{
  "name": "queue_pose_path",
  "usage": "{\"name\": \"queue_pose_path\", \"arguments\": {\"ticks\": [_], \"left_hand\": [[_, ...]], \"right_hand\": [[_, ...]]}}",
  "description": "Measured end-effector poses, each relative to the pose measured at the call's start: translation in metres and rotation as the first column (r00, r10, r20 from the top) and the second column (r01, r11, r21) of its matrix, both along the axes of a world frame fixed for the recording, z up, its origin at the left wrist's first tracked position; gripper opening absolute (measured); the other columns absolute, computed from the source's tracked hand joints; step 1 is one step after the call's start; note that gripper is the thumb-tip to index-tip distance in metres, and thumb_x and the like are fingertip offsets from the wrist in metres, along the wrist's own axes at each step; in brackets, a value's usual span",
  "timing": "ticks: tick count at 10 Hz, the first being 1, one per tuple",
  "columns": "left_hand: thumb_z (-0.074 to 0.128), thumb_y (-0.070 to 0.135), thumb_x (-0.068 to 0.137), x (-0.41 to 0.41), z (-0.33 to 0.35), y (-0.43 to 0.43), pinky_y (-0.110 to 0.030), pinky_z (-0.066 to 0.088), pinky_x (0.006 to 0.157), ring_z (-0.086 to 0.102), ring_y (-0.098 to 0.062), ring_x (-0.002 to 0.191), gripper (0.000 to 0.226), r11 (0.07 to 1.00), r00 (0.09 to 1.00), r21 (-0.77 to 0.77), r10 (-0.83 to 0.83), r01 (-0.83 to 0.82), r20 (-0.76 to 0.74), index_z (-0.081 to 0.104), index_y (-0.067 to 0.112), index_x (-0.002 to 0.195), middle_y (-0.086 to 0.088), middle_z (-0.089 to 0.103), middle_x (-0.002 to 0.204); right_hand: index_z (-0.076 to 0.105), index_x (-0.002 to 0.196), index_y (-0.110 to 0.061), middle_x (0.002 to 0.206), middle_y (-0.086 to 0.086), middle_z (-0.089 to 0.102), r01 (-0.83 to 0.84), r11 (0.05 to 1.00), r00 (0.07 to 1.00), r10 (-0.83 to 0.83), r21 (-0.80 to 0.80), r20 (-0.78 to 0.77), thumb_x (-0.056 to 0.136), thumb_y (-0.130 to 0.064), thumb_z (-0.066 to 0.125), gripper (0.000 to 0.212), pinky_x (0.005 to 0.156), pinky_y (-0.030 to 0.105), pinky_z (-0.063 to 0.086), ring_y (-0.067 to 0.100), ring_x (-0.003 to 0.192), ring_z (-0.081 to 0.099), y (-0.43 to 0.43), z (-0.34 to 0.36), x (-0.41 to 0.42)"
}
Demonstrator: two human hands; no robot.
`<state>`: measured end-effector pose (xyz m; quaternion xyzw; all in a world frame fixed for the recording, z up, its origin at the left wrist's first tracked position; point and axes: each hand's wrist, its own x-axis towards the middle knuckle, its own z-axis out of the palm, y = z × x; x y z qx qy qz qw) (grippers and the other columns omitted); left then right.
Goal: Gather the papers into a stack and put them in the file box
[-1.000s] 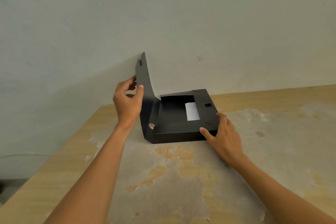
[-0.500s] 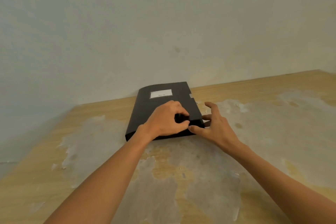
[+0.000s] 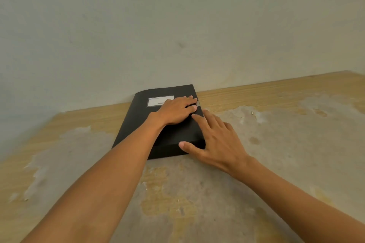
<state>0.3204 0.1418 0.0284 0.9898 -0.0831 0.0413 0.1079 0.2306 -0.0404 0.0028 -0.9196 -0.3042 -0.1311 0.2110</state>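
The black file box (image 3: 138, 122) lies flat on the wooden table (image 3: 276, 144) with its lid down, close to the wall. A white label (image 3: 156, 100) shows on the lid's far part. My left hand (image 3: 175, 110) presses flat on the lid, fingers stretched toward the right edge. My right hand (image 3: 215, 142) rests against the box's near right corner, thumb on the front edge and fingers along the right side. No papers are visible; the closed lid hides the inside.
The table top is worn, with large grey patches where the wood finish has peeled. A pale plain wall (image 3: 177, 25) stands right behind the box. The table's left edge (image 3: 29, 138) runs diagonally at the left.
The lid, upright a second ago, is now down on the box. My left hand slid from the near front edge up along the lid, and my right hand spread over the near right corner.
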Motion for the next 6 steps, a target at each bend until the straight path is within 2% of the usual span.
{"name": "queue_pose_path", "arguments": {"ticks": [1, 2, 3, 4, 5, 6], "left_hand": [[0.031, 0.043, 0.099, 0.003, -0.003, 0.001, -0.048, 0.022, 0.112, 0.022, -0.013, 0.142, 0.047, 0.999, 1.0, 0.048, 0.002, -0.003, 0.027, 0.035, 0.031, 0.145, 0.008, 0.027, 0.155], [0.03, 0.043, 0.1, 0.001, -0.004, -0.001, -0.044, 0.02, 0.114, 0.019, -0.014, 0.144, 0.048, 0.998, 1.0, 0.063, -0.003, 0.004, -0.008, 0.031, 0.03, 0.146, 0.006, 0.023, 0.156], [0.028, 0.042, 0.101, -0.001, 0.002, -0.003, -0.042, 0.014, 0.117, 0.012, -0.016, 0.145, 0.05, 0.997, 0.998, 0.075, 0.002, 0.003, -0.067, 0.025, 0.026, 0.149, 0.003, 0.017, 0.158], [0.027, 0.04, 0.102, -0.012, 0.009, -0.011, -0.039, 0.01, 0.116, 0.01, -0.02, 0.146, 0.051, 1.0, 0.995, 0.01, 0.013, -0.012, -0.094, 0.018, 0.026, 0.15, -0.004, 0.015, 0.159], [0.031, 0.046, 0.1, -0.028, 0.022, -0.014, -0.038, 0.017, 0.114, 0.019, -0.022, 0.144, 0.054, 0.99, 0.996, -0.127, 0.051, -0.059, -0.068, 0.016, 0.032, 0.15, -0.004, 0.022, 0.157], [0.036, 0.054, 0.095, -0.054, 0.046, -0.016, -0.043, 0.031, 0.11, 0.034, -0.025, 0.138, 0.059, 0.98, 0.991, -0.167, 0.119, -0.107, 0.062, 0.025, 0.03, 0.148, -0.003, 0.036, 0.152]], "right_hand": [[0.028, 0.143, -0.022, 0.154, 0.009, 0.025, 0.008, 0.994, 0.998, -0.014, -0.106, -0.056, 0.078, -0.079, 0.028, 0.087, 0.106, 0.045, 0.031, 0.026, 0.138, 0.031, 0.006, 0.004, 0.013], [0.032, 0.141, -0.02, 0.155, 0.01, 0.022, 0.006, 0.989, 0.995, -0.021, -0.15, -0.1, 0.077, -0.08, 0.025, 0.088, 0.101, 0.045, 0.037, 0.028, 0.134, 0.037, 0.009, 0.001, 0.016], [0.026, 0.145, -0.022, 0.158, 0.009, 0.016, 0.005, 0.99, 0.994, -0.021, -0.142, -0.108, 0.078, -0.08, 0.023, 0.088, 0.102, 0.044, 0.037, 0.028, 0.135, 0.036, 0.008, -0.002, 0.012], [0.022, 0.146, -0.024, 0.158, 0.008, 0.017, -0.008, 0.984, 0.994, -0.011, -0.181, -0.106, 0.079, -0.079, 0.024, 0.087, 0.104, 0.044, 0.035, 0.027, 0.136, 0.034, 0.001, 0.003, 0.004], [0.029, 0.142, -0.024, 0.147, 0.005, 0.036, -0.012, 0.976, 0.998, -0.001, -0.219, -0.055, 0.08, -0.078, 0.027, 0.082, 0.097, 0.042, 0.04, 0.025, 0.125, 0.045, -0.013, 0.017, -0.003], [0.031, 0.141, -0.025, 0.141, 0.002, 0.044, 0.009, 0.983, 1.0, -0.013, -0.183, -0.025, 0.081, -0.077, 0.03, 0.08, 0.097, 0.042, 0.039, 0.024, 0.123, 0.048, -0.028, 0.04, -0.015]]}}
